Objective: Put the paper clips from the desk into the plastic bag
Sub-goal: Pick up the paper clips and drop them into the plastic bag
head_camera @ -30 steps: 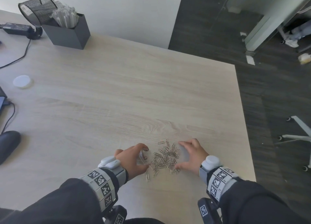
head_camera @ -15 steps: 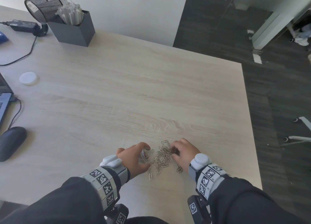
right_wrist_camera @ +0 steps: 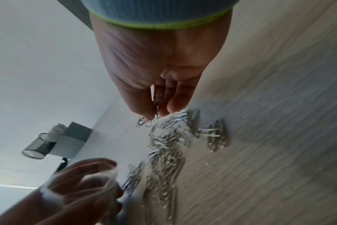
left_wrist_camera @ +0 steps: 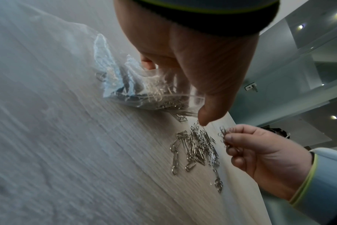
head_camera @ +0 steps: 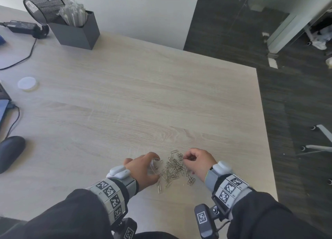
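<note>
**Trainee:** Which step are you on?

**Instructor:** The transfer step, as far as these views allow a judgement. Your right hand (head_camera: 198,164) has thumb and fingertips pinched on a small bunch of silver wire paper clips (left_wrist_camera: 224,134), raised just clear of the light wood-grain desk (head_camera: 143,104). Your left hand (head_camera: 142,170) is curled round the mouth of the small clear plastic bag (left_wrist_camera: 144,91), which rests on the desk just left of the pile and already contains some clips.

**Trainee:** And the rest of the clips?

**Instructor:** The loose heap of clips (head_camera: 173,168) lies between your hands, with a few strays (head_camera: 190,181) on its near side.

**Trainee:** What does the next move call for?

**Instructor:** Carry the pinched bunch across to the bag opening. Keep the mouth spread wide. Release only once your fingertips are inside the rim; linked clips may snag and drag others out.
</note>
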Demonstrator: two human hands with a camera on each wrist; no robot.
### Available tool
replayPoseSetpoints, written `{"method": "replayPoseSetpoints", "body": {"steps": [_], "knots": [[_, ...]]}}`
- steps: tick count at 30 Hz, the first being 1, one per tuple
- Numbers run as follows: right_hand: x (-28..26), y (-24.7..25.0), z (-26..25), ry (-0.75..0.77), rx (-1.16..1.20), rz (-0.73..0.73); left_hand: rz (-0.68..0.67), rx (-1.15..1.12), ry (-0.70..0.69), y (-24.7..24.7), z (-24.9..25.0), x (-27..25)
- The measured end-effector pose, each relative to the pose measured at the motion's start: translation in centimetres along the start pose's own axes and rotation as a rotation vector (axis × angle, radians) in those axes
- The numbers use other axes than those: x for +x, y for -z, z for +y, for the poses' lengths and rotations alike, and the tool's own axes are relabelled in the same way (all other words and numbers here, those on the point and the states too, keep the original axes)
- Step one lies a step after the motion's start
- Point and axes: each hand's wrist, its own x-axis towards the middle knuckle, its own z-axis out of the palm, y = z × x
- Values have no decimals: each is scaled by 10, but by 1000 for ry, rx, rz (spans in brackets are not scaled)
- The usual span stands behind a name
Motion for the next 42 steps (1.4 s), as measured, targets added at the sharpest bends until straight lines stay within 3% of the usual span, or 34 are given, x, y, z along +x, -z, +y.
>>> {"method": "replayPoseSetpoints", "body": {"steps": [9,15,20,24,29,35,42], "knots": [[-15,-32,-62,210,-16,-164,-2,11,-21,2,3,-4],[-19,-33,-71,201,19,-253,-23,-10,8,1,-7,-3],[-9,-22,-56,68,158,-148,1,-46,45,3,-20,-8],[9,-20,-44,115,-56,-24,37,-67,88,11,-35,-16],[25,-42,-48,239,-337,-141,50,-92,152,18,-56,-25],[30,-71,-60,359,-457,-220,89,-80,142,25,-55,-33],[25,-58,-48,430,-606,-372,61,-91,158,19,-58,-31]]}}
